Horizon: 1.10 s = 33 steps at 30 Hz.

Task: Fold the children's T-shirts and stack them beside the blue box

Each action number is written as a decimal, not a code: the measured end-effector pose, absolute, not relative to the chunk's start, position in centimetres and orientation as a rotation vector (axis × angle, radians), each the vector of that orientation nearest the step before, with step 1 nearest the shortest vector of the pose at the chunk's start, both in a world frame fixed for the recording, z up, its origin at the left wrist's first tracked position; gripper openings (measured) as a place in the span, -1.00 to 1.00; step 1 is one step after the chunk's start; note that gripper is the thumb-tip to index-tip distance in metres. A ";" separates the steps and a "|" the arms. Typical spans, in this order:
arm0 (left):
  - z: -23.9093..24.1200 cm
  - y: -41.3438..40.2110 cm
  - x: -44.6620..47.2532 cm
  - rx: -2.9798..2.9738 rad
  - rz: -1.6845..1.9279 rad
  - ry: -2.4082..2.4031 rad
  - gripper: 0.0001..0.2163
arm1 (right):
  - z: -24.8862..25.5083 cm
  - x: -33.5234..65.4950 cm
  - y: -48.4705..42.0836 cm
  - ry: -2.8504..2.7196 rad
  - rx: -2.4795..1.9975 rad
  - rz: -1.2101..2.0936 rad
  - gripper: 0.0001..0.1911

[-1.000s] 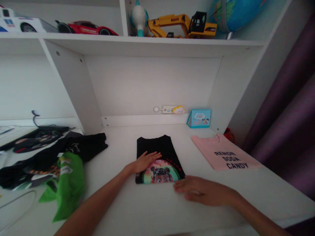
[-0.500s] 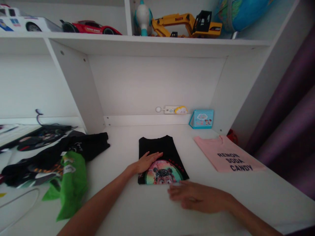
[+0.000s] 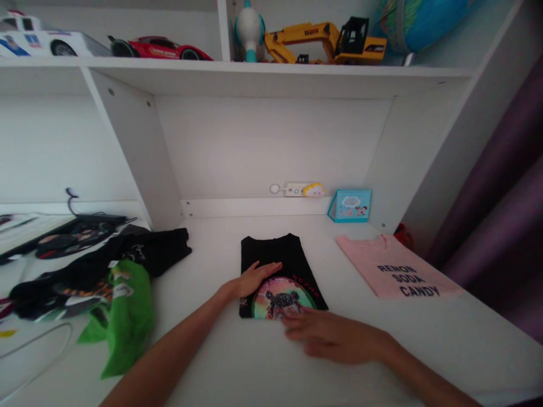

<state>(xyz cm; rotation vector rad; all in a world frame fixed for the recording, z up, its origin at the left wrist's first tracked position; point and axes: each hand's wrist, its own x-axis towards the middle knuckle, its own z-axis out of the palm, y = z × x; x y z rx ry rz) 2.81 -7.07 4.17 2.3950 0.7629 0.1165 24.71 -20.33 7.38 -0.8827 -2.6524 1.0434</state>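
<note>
Black shirt (image 3: pixel 285 287) folded mid-desk (image 3: pixel 229 353); left hand (image 3: pixel 253 278) flat on its left part, gripping nothing; cloth probably light, floppy, best held by both side edges; right hand (image 3: pixel 335 336) blurred at near edge, grip unclear.

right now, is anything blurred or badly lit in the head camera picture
Head view: the right hand is blurred, the left hand on the black T-shirt sharper; head view: lighting is dim, the purple curtain darkest in its folds; head view: the pink T-shirt's lettering is readable.
</note>
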 end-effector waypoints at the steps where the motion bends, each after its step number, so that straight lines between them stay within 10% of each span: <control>1: 4.1 -7.0 2.8 2.400 0.120 0.760 -0.56 | 7.8 24.9 -20.1 -2.587 -0.885 1.091 -0.56; 8: 2.9 -5.9 2.4 2.316 0.134 0.663 -0.56 | 5.5 20.9 -16.2 -2.566 -1.058 0.663 -0.41; 16: 3.1 -5.5 2.3 2.359 0.099 0.649 -0.57 | 8.3 24.1 -20.3 -2.592 -0.821 1.142 -0.59; 23: 3.1 -5.5 2.2 2.296 0.105 0.631 -0.53 | 5.8 19.5 -17.1 -2.597 -1.077 0.630 -0.38; 33: 2.7 -5.2 2.3 2.302 0.106 0.622 -0.55 | 7.5 20.8 -19.3 -2.441 -0.903 0.845 -0.55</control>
